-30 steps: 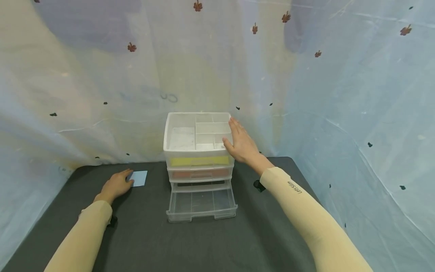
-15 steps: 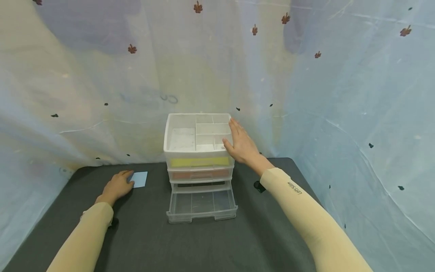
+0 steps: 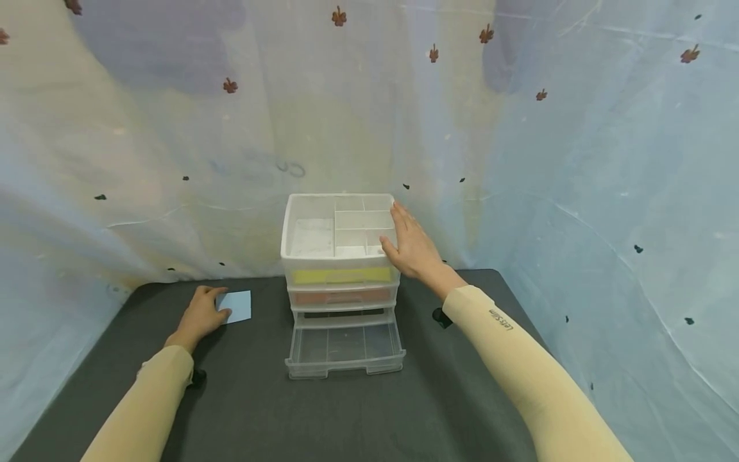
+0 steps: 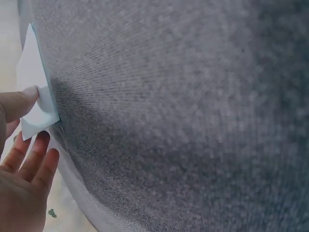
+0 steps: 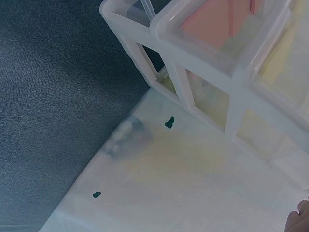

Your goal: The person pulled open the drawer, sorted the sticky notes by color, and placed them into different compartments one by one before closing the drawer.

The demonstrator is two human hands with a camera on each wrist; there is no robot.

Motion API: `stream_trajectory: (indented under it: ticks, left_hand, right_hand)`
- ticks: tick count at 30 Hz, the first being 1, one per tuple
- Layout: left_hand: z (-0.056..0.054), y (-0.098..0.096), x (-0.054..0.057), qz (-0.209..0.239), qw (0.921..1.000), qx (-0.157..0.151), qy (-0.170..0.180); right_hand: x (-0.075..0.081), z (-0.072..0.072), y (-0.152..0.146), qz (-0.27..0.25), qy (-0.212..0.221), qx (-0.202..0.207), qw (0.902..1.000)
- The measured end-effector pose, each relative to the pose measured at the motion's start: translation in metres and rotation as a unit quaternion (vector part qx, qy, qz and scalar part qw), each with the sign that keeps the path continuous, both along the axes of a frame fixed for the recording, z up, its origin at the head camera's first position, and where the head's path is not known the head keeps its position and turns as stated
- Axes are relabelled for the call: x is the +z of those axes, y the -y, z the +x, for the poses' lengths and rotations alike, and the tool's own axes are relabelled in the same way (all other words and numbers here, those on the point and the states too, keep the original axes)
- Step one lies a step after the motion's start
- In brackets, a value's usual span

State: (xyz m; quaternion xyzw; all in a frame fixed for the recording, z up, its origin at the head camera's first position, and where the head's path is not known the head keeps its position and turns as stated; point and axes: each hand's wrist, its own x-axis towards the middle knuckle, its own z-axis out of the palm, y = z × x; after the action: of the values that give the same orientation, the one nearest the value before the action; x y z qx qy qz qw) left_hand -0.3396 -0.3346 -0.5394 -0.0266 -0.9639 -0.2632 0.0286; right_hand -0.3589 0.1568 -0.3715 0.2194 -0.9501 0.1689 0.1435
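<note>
A small square of light blue paper [image 3: 235, 306] lies at the left of the dark table; whether it is one sheet or a pad I cannot tell. My left hand [image 3: 199, 316] holds it by its left part, thumb [image 4: 30, 94] over its face and fingers at its edge. My right hand [image 3: 412, 247] rests with extended fingers against the right side and rim of a white plastic drawer organizer [image 3: 312, 262]. Its bottom clear drawer [image 3: 345, 344] is pulled out, with dividers inside. The right wrist view shows the organizer's side frame [image 5: 193, 67] and only a sliver of that hand.
Above the pulled-out drawer are two shut ones, with orange [image 3: 340, 297] and yellow [image 3: 340, 275] contents. The organizer's top is an open tray with compartments. A patterned cloth [image 3: 346, 115] hangs behind and to the right of the dark table [image 3: 242, 398].
The blue paper has turned slightly under my left hand, whose fingers have drawn up a little around it. My right hand and the organizer have stayed in place; the head view has shifted slightly.
</note>
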Motion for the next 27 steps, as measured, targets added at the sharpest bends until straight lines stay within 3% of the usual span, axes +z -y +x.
stream_trajectory:
  ticks: [6, 13, 27]
  left_hand:
    - [0.010, -0.009, 0.006, 0.023, 0.9980, 0.022, -0.054]
    - [0.019, -0.020, 0.008, 0.050, 0.9900, 0.039, -0.126]
    - [0.038, -0.036, 0.017, 0.081, 0.9818, 0.054, -0.164]
  right_hand:
    - [-0.002, -0.001, -0.001, 0.000, 0.001, 0.000, 1.0000]
    - [0.000, -0.002, -0.001, 0.000, 0.000, 0.001, 1.0000]
    - [0.000, -0.003, -0.002, 0.001, 0.001, 0.007, 1.0000]
